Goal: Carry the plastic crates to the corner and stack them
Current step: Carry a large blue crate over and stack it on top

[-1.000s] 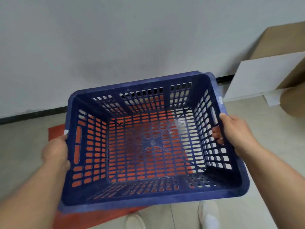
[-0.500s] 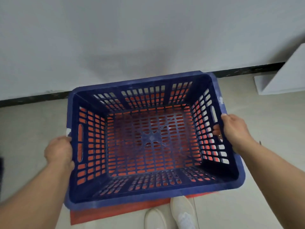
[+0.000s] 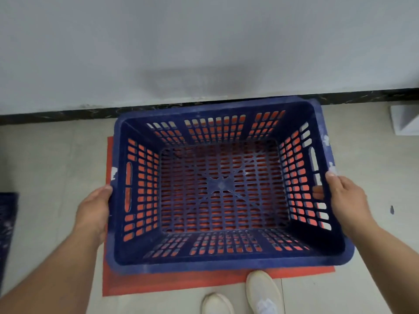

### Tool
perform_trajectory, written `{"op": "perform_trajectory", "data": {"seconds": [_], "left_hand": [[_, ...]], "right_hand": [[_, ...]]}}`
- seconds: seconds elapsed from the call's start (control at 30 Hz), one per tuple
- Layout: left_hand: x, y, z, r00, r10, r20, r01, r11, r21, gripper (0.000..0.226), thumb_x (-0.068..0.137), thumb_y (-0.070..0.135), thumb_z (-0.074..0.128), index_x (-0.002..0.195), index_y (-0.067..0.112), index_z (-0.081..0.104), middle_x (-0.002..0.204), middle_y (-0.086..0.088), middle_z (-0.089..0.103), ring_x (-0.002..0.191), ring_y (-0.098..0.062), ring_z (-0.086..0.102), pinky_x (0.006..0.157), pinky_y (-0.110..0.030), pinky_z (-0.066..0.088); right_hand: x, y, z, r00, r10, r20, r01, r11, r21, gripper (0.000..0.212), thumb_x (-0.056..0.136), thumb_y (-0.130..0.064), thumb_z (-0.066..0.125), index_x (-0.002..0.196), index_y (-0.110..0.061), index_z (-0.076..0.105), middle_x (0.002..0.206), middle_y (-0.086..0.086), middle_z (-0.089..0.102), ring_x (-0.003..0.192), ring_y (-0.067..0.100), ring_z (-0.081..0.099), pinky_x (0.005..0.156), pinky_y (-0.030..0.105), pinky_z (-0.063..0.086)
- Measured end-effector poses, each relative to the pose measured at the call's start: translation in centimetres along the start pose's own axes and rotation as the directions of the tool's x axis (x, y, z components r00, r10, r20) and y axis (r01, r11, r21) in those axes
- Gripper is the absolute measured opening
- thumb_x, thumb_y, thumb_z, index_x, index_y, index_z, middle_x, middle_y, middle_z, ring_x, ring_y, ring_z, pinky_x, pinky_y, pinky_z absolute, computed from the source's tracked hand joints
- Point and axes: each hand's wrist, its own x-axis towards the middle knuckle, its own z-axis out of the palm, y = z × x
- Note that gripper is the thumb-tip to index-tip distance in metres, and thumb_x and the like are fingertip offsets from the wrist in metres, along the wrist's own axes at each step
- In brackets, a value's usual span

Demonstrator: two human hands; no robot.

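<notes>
Both hands are gripping an empty blue crate (image 3: pixel 224 189) over a red mat (image 3: pixel 158 283) by the far wall: left hand (image 3: pixel 94 211) clamped on the left rim, right hand (image 3: pixel 344 198) with fingers (image 3: pixel 318 192) hooked through the right side

Crate brought square over the red mat

Since a second ago the view has swung left and down: the cardboard and white board have left the upper right, leaving only a white corner (image 3: pixel 405 120) at the right edge. The red mat (image 3: pixel 172 283), earlier peeking out at lower left, now lies squarely under the blue crate (image 3: pixel 226 261). Another dark blue crate (image 3: pixel 6 223) has appeared at the left edge.
</notes>
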Motion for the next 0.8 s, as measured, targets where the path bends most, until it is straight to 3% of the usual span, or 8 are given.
{"op": "perform_trajectory", "data": {"seconds": [0.1, 0.2, 0.33, 0.43, 0.57, 0.8], "left_hand": [[-0.2, -1.1, 0.1, 0.999, -0.041, -0.001, 0.041, 0.999, 0.013, 0.045, 0.093, 0.051, 0.050, 0.110, 0.015, 0.070, 0.098, -0.013, 0.075, 0.086, -0.031, 0.071, 0.084, -0.048, 0.056], [-0.3, -1.4, -0.2, 0.996, -0.042, 0.080, 0.036, 0.996, 0.083, 0.048, 0.095, 0.054, 0.042, 0.104, 0.017, 0.072, 0.100, -0.007, 0.075, 0.092, -0.027, 0.071, 0.088, -0.048, 0.055], [0.0, -1.1, -0.3, 0.993, -0.062, 0.102, 0.055, 0.996, 0.072, 0.050, 0.099, 0.045, 0.040, 0.107, 0.005, 0.068, 0.106, -0.021, 0.071, 0.096, -0.037, 0.068, 0.077, -0.043, 0.056], [0.1, -1.0, -0.1, 0.993, -0.057, 0.102, 0.050, 0.996, 0.070, 0.051, 0.099, 0.045, 0.042, 0.109, 0.002, 0.067, 0.108, -0.025, 0.069, 0.098, -0.043, 0.067, 0.077, -0.043, 0.056], [-0.2, -1.1, 0.1, 0.997, -0.030, 0.073, 0.028, 0.999, 0.030, 0.052, 0.099, 0.045, 0.042, 0.108, -0.001, 0.065, 0.094, -0.020, 0.065, 0.083, -0.035, 0.064, 0.074, -0.041, 0.055], [-2.0, -0.1, -1.6, 1.000, 0.007, -0.003, -0.007, 1.000, 0.015, 0.045, 0.097, 0.042, 0.046, 0.096, 0.002, 0.067, 0.089, -0.020, 0.067, 0.078, -0.034, 0.065, 0.071, -0.041, 0.056]], "right_hand": [[-0.1, 0.0, 0.4, 0.999, 0.007, -0.033, -0.006, 0.999, 0.040, 0.036, 0.098, -0.036, 0.040, 0.103, -0.006, 0.059, 0.092, 0.016, 0.070, 0.083, 0.033, 0.068, 0.073, 0.038, 0.053], [-0.2, 0.3, 0.7, 0.999, 0.012, -0.048, -0.011, 1.000, 0.029, 0.036, 0.096, -0.034, 0.037, 0.105, -0.006, 0.058, 0.092, 0.015, 0.070, 0.085, 0.035, 0.068, 0.083, 0.049, 0.054], [-0.1, -0.2, 1.0, 0.997, 0.015, -0.075, -0.015, 1.000, 0.007, 0.035, 0.095, -0.030, 0.035, 0.104, -0.004, 0.057, 0.084, 0.012, 0.068, 0.083, 0.037, 0.067, 0.085, 0.052, 0.053], [-0.3, -0.5, 1.2, 0.996, -0.007, -0.094, 0.007, 1.000, 0.002, 0.033, 0.097, -0.026, 0.034, 0.102, -0.002, 0.057, 0.081, 0.012, 0.064, 0.075, 0.033, 0.063, 0.084, 0.050, 0.052], [-0.4, -0.5, 1.2, 0.993, -0.020, -0.118, 0.019, 1.000, -0.011, 0.037, 0.095, -0.026, 0.035, 0.102, 0.001, 0.059, 0.084, 0.016, 0.065, 0.070, 0.031, 0.060, 0.081, 0.049, 0.052], [-1.4, -2.8, 0.3, 0.995, -0.052, -0.089, 0.049, 0.998, -0.036, 0.038, 0.097, -0.027, 0.034, 0.097, 0.002, 0.060, 0.076, 0.012, 0.062, 0.068, 0.031, 0.057, 0.081, 0.050, 0.051]]}}
